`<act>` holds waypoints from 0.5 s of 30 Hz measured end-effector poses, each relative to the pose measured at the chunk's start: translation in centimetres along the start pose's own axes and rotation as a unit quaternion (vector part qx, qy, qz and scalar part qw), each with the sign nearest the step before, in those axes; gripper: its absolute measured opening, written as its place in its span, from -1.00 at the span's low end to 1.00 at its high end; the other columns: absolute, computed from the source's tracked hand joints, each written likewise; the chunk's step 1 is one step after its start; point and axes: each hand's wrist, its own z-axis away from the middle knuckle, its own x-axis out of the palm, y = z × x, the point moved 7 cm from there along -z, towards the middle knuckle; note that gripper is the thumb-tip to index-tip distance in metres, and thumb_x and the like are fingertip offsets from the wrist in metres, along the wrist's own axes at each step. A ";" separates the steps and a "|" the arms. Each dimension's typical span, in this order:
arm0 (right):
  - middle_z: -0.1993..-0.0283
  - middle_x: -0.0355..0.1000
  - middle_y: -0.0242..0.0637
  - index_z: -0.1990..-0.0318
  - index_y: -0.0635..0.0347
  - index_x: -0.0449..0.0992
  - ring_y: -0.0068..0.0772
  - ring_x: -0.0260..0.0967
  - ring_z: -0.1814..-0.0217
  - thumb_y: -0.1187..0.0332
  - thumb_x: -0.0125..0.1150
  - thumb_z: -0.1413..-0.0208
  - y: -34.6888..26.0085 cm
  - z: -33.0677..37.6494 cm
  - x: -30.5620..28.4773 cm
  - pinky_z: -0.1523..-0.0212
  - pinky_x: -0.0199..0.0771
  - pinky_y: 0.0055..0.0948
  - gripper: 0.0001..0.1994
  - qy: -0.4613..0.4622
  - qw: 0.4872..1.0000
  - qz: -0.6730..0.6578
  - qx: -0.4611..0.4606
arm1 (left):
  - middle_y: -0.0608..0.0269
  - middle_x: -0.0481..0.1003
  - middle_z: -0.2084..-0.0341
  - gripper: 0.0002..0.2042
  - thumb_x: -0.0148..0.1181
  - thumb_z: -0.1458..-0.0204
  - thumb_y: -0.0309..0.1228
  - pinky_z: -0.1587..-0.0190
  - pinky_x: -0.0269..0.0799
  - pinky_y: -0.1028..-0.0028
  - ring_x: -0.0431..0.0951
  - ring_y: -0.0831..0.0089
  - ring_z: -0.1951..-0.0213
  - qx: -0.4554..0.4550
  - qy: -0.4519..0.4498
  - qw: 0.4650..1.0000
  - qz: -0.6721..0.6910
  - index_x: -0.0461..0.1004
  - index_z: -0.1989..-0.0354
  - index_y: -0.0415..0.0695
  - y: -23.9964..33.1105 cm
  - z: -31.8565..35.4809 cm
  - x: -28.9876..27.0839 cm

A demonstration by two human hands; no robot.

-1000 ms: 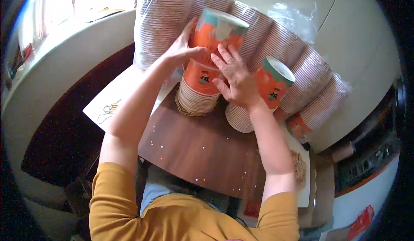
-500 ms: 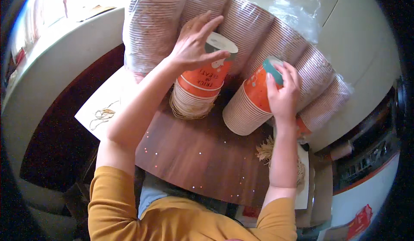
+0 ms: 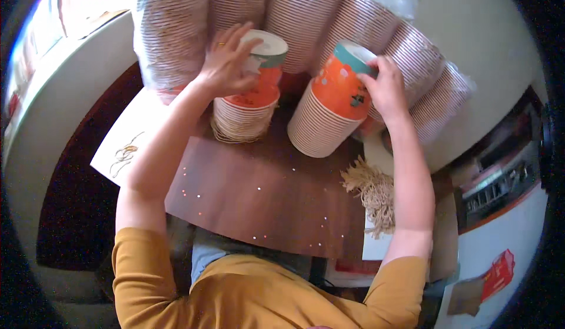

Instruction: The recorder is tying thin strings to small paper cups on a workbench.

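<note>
My left fingers (image 3: 235, 37) spread wide by one stack (image 3: 258, 97) — my right fingers (image 3: 385, 67), grip unclear, touch another stack (image 3: 336, 103), perhaps steadying it.

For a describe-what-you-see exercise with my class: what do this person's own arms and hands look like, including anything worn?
Plain mustard-yellow sleeves end around the elbows, leaving the forearms bare. The left hand is ungloved, with a slim gold-coloured ring; the right hand is ungloved too.
</note>
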 end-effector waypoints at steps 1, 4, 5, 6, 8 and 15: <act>0.26 0.41 -0.10 0.29 0.32 0.45 -0.08 0.38 0.19 0.43 0.40 0.19 -0.2 -0.6 -0.2 0.14 0.39 -0.24 -0.70 -0.009 1.000 0.006 0.000 | -0.04 0.15 -0.25 -0.32 0.27 0.21 -0.15 -0.29 -0.05 -0.01 0.10 -0.07 -0.28 0.000 0.034 0.999 -0.029 0.27 -0.18 0.00 1.1 0.1 -0.5; 0.31 0.45 -0.12 0.32 0.31 0.49 -0.11 0.42 0.23 0.38 0.44 0.22 0.8 -2.7 -1.9 0.17 0.43 -0.27 -0.69 0.035 0.999 0.023 -0.012 | 0.00 0.24 -0.18 -0.31 0.32 0.24 -0.24 -0.23 0.10 0.04 0.23 -0.02 -0.20 0.021 0.092 0.995 -0.021 0.27 -0.17 -0.07 6.2 0.2 -2.0; 0.26 0.41 -0.09 0.35 0.29 0.49 -0.07 0.39 0.18 0.37 0.44 0.24 1.6 -3.4 -2.7 0.12 0.42 -0.23 -0.70 0.033 0.999 0.003 0.009 | 0.01 0.27 -0.15 -0.31 0.34 0.25 -0.26 -0.21 0.14 0.06 0.26 -0.01 -0.17 0.025 0.096 0.994 0.038 0.27 -0.16 -0.08 8.3 0.4 -1.6; 0.28 0.44 -0.10 0.33 0.28 0.50 -0.10 0.43 0.22 0.35 0.43 0.22 2.6 -4.2 -4.1 0.15 0.44 -0.25 -0.70 0.060 0.998 -0.024 0.023 | 0.02 0.30 -0.11 -0.30 0.37 0.27 -0.26 -0.19 0.19 0.09 0.27 0.01 -0.15 0.001 0.074 0.992 0.104 0.27 -0.15 -0.11 10.1 0.3 -0.9; 0.32 0.53 -0.10 0.25 0.26 0.52 -0.13 0.50 0.29 0.30 0.41 0.15 1.4 -5.9 -7.4 0.22 0.49 -0.29 -0.69 0.113 0.993 -0.024 0.017 | -0.02 0.25 -0.15 -0.30 0.36 0.20 -0.19 -0.20 0.18 0.11 0.27 0.01 -0.16 -0.057 0.031 0.983 0.170 0.24 -0.17 -0.14 11.4 1.1 0.9; 0.24 0.54 -0.30 0.19 0.23 0.52 -0.49 0.47 0.20 0.27 0.37 -0.01 -4.4 -4.1 -16.9 0.10 0.45 -0.50 -0.72 0.256 0.961 0.077 -0.066 | -0.16 0.19 -0.18 -0.31 0.32 0.09 -0.13 -0.20 0.21 0.11 0.26 -0.08 -0.19 -0.143 -0.032 0.949 0.280 0.21 -0.18 -0.19 12.2 1.4 2.2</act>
